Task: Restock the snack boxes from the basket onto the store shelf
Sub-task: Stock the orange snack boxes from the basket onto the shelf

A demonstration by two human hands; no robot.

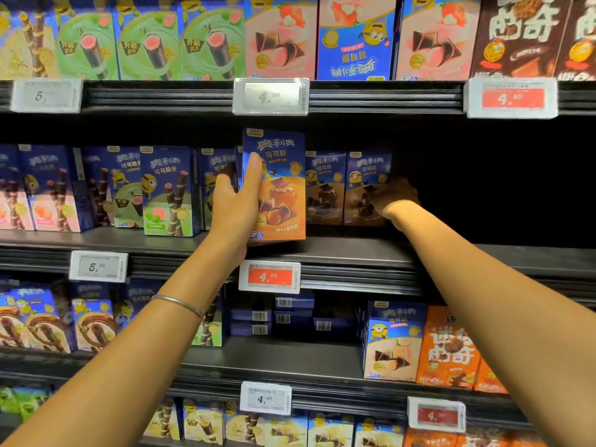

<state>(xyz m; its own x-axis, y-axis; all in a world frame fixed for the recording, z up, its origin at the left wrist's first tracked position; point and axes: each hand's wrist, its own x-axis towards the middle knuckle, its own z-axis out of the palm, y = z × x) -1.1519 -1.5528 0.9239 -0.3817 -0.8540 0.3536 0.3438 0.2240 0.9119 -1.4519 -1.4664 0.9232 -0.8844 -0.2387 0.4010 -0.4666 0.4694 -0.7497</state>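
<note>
Up front, your left hand (237, 204) clamps an orange-and-blue snack box (274, 185) upright at the shelf (354, 250) lip; deeper in shadow, your right hand (395, 196) touches a shelved box (367, 188), grip unclear. Shoving could topple that row.

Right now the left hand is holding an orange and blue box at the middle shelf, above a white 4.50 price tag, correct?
Not quite: the head view shows the 4.50 price tag is red, not white. The left hand does hold the orange and blue box at the middle shelf.
</note>
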